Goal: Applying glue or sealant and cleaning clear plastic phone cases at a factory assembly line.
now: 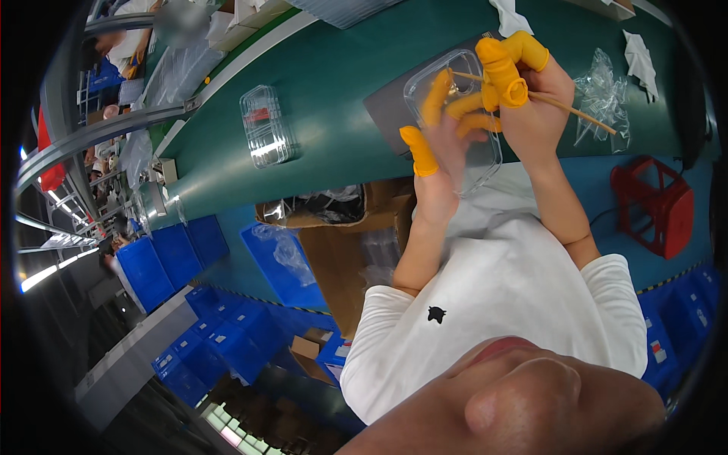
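My left hand wears yellow finger cots and is closed round a clear plastic tray. The tray is tilted up, and some of the fingers show through it. In my right hand, also in yellow finger cots, a thin wooden stick is pinched. One end of the stick reaches over the tray's upper part; the other sticks out to the right. A small shiny spot lies by its tip, too small to make out. Beneath both hands a dark grey mat lies on the green table.
A stack of clear plastic trays stands left on the table. Crumpled clear film and a white cloth lie at the right. Below the table edge are an open cardboard box, blue bins and a red stool.
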The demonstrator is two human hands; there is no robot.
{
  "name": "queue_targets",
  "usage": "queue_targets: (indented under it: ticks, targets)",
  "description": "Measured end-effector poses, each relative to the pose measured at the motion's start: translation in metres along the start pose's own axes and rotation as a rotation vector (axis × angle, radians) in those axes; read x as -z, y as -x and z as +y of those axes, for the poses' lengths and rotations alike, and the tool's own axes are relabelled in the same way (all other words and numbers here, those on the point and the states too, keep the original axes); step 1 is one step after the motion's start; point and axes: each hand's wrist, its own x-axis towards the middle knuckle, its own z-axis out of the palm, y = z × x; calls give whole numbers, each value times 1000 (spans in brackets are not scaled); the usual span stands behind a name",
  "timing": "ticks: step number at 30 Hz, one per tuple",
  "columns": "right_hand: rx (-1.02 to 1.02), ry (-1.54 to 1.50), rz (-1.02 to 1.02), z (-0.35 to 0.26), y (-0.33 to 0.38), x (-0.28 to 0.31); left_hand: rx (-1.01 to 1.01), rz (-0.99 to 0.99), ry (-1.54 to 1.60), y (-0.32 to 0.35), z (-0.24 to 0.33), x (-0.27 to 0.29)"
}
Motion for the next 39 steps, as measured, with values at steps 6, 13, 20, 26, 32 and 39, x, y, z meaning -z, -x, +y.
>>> queue_targets:
  ticks: [6,13,20,26,32,39]
  targets:
    - [150,74,69,24,-4,3,36,22,-16,1,-3,-6]
    - [133,245,40,15,-1,-1,0,18,-52,3,-2,-9]
    - [315,321,69,25,-2,2,-25,41,-223,5,2,-13]
    - [215,274,51,29,1,12,-49,13,-198,6,-4,-4]
    - [15,84,94,21,-2,10,-61,42,-158,1,0,-12]
    - [220,259,-135,14,-5,23,-73,40,-107,-1,0,1]
